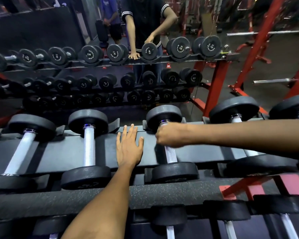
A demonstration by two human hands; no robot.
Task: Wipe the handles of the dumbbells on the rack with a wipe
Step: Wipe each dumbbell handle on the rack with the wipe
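Left hand (129, 149): arm stretched forward, fingers spread flat on the rack (72, 152).
Right hand (169, 135): fist wrapped round dumbbell handle (170, 155).

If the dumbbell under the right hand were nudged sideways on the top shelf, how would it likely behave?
The dumbbell would probably barely move: its thick round heads look heavy and sit in cradles on the rack. Lifted clear of those, it could roll. The knurled handle gripped by the right hand likely resists slipping.

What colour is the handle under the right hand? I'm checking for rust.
Shiny silver, with no rust showing on the handle below the right hand; head view.
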